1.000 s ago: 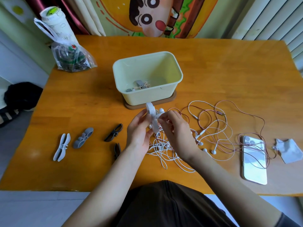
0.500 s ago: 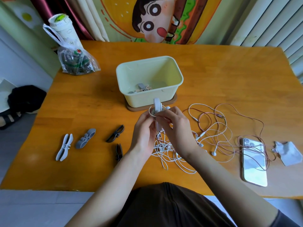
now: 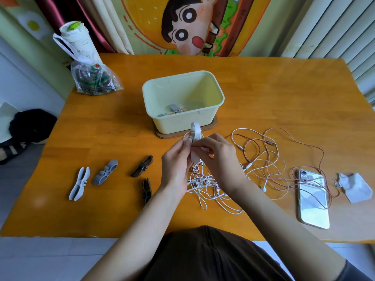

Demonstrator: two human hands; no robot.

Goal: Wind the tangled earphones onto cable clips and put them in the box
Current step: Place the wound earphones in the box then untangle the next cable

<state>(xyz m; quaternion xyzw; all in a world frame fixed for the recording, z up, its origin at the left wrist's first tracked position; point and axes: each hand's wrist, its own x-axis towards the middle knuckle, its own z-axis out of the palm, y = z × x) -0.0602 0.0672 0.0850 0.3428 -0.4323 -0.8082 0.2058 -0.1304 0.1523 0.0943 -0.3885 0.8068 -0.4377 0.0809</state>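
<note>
A white cable clip (image 3: 195,132) stands upright between my hands, just in front of the pale yellow box (image 3: 211,112). My left hand (image 3: 176,163) grips the clip's lower part. My right hand (image 3: 218,159) pinches the white earphone cable looped round the clip's middle. Below my hands the tangled white earphones (image 3: 207,189) lie on the table, with pink-cabled earphones (image 3: 269,157) spread to the right. The box holds one wound clip (image 3: 174,110). Spare clips lie at left: a light one (image 3: 79,183), a grey one (image 3: 105,172) and two dark ones (image 3: 142,166) (image 3: 147,189).
A phone (image 3: 312,199) lies face down at the right under a pink cable, with a crumpled white wrapper (image 3: 355,187) beside it. A plastic bag with a white bottle (image 3: 89,78) stands at the back left. The box sits on a brown lid (image 3: 213,126).
The clip has turned from tilted to upright and risen toward the box. My right hand has carried the white cable round the clip's middle, forming a loop there.
</note>
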